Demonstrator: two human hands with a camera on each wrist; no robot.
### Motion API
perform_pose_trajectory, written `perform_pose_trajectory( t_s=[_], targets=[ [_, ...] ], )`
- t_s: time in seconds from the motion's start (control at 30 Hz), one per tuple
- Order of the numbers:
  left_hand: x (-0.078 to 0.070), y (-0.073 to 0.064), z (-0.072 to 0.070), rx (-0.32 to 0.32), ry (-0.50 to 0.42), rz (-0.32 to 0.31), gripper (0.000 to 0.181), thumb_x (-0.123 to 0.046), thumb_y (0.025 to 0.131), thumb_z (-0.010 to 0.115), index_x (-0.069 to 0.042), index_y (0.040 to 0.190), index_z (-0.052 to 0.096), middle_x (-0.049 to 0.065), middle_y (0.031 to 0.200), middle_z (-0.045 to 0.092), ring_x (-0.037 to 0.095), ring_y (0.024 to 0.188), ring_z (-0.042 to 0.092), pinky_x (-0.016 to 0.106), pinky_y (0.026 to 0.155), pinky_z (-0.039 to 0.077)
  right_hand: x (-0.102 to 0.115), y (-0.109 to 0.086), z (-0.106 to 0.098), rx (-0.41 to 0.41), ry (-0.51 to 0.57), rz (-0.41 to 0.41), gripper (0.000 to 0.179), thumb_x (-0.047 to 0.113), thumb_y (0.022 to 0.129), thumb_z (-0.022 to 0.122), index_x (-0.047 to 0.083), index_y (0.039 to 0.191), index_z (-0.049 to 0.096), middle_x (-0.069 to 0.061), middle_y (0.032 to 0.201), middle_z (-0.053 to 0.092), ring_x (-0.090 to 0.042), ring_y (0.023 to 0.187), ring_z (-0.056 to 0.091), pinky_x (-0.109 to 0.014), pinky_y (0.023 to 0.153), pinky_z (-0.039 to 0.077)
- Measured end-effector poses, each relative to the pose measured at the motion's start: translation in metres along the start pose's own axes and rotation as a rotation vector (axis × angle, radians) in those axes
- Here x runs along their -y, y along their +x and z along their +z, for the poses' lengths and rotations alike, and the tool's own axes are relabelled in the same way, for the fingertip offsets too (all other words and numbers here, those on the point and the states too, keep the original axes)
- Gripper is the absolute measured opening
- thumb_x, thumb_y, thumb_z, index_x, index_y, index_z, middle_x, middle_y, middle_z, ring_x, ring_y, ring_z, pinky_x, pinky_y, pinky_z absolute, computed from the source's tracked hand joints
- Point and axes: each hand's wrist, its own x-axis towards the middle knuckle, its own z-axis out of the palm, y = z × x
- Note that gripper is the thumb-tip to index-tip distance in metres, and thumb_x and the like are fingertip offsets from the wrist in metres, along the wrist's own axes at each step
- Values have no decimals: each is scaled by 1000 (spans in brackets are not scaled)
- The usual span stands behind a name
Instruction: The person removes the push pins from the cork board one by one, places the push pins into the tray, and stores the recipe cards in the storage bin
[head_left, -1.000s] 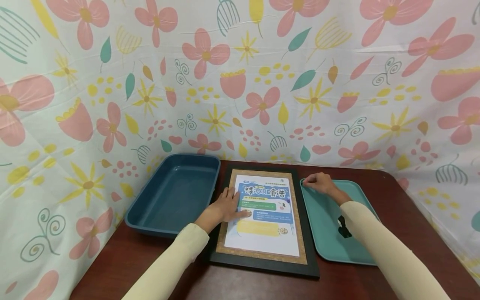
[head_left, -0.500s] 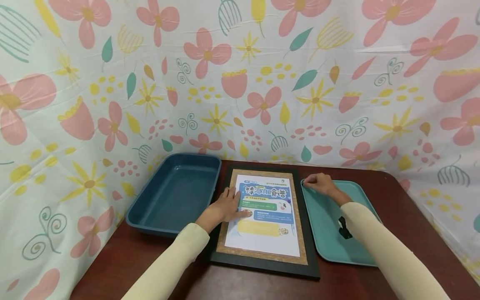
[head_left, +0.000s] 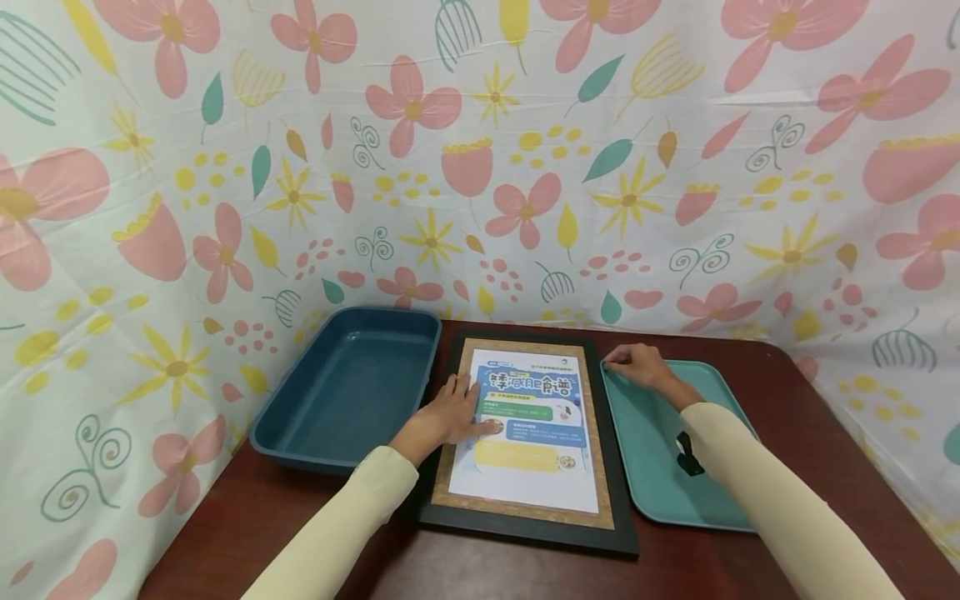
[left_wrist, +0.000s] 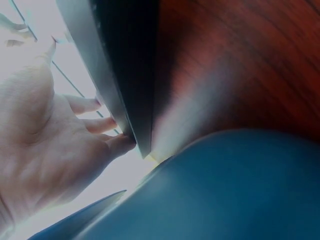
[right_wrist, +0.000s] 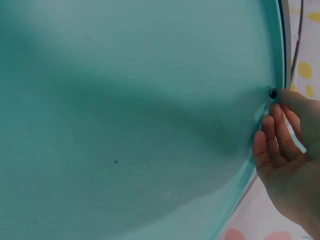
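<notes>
While left hand (head_left: 452, 414) rests on poster (head_left: 480, 487), heading (head_left: 542, 385) reads "减肥食谱".

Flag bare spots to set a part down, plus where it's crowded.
Bare: inside the blue bin; table on the frame's near side, between the sleeves; table right of the tray. Crowded: the bin-frame gap, with the left hand across it; the tray's far-left corner, where the right hand meets a dark bead.
</notes>
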Motion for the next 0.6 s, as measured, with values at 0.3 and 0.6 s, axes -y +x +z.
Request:
perform_pose_trajectory(
  t_s=[0.3, 0.6],
  targets=[
    [0, 1, 0, -4, 2, 4, 99, -71, 99, 49, -3, 165, 22, 18, 172, 12, 40, 159, 10, 49, 125, 22, 4, 5, 0, -17, -7, -4, 10, 9, 96, 74, 0, 99, 78, -17, 97, 78, -31, 87, 72, -42, 74, 54],
    [1, 0, 0, -1, -10, 10, 99, -70, 99, 50, -2, 165, 21, 19, 172, 11, 40, 159, 10, 49, 125, 22, 3, 13, 5, -6, 30, -12, 13, 12, 96, 74, 1, 100, 78, -16, 96, 78, -29, 85, 73, -35, 69, 52]
  ],
)
